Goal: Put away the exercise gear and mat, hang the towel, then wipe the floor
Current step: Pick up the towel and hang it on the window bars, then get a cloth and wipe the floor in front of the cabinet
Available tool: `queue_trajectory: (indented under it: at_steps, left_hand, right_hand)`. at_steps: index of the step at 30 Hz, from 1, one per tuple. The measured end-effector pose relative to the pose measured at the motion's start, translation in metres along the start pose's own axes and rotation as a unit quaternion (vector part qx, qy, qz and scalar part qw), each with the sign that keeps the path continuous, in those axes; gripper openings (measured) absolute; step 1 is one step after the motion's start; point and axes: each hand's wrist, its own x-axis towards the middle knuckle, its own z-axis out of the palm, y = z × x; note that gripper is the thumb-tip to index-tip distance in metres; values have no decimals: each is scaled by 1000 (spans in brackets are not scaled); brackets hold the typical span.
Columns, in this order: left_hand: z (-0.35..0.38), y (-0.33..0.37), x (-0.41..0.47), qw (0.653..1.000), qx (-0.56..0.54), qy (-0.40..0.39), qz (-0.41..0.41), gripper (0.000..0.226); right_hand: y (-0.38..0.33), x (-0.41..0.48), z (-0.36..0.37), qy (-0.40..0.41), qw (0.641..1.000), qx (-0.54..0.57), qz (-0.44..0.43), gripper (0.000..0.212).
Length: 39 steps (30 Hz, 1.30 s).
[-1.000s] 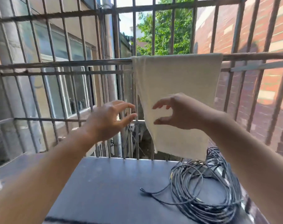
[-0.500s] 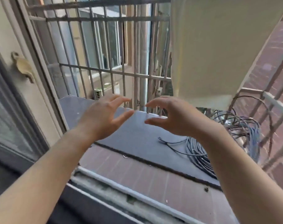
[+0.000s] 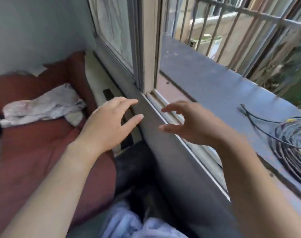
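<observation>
Both hands are holding nothing. The left hand is hovering palm down with its fingers spread and nearly straight. The right hand is hovering just beside it with its fingers loosely curved, and its thumb and forefinger are standing apart. Both forearms are reaching forward from the lower corners, and the hands are hanging over the grey window sill. Whether either is touching the sill cannot be told.

The towel is not showing anywhere here, and neither are the exercise gear and the mat. With the hands free at an open window, the hanging step is probably finished, and the person seems to be moving on to wiping the floor.

That move is calling for something to wipe with. A crumpled white cloth is lying on the dark red bedding, to the left of the left hand and apart from it. It looks like the likely pick, and the left hand is the nearer one for a reach across.

To the right of the right hand, a coil of black cable is resting on the grey outer ledge. Beyond both hands, the pale sliding window frame and the metal window bars are standing upright.
</observation>
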Motion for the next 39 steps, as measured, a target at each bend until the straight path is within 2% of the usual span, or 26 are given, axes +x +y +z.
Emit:
queue_trajectory:
  at_steps: [3, 6, 12, 17, 21, 24, 26, 31, 35, 39]
  left_hand:
    - [0, -19, -60, 994, -31, -3, -106, 52]
    - [-2, -35, -115, 983, -41, -4, -179, 54]
    - [-24, -56, -194, 959, -73, 37, -270, 46]
    - [-56, -79, -258, 933, -63, 89, -342, 52]
    - [-86, -103, -330, 904, -40, 113, -409, 50]
    - [-113, -125, -395, 887, -41, 110, -447, 58]
    - [-134, -142, -441, 871, -41, 105, -477, 56]
    - [-180, -183, -550, 835, 1, 113, -538, 54]
    - [-205, -208, -624, 810, -1, 115, -575, 47]
    - [-231, -236, -684, 773, 17, 140, -618, 46]
  right_hand:
    - [-31, 3, 31, -52, 997, 19, -54, 52]
    - [-58, 4, 63, -113, 989, 39, -89, 51]
    - [-129, 8, 101, -157, 964, 78, -200, 44]
    - [-201, 10, 133, -189, 941, 82, -267, 44]
    - [-279, 1, 168, -224, 916, 82, -323, 44]
    - [-345, -15, 204, -252, 891, 78, -369, 45]
    - [-390, -29, 229, -271, 876, 65, -394, 45]
    - [-504, -62, 287, -283, 857, 57, -426, 41]
    - [-584, -87, 323, -348, 812, 59, -464, 43]
    - [-654, -95, 353, -368, 780, 59, -503, 43]
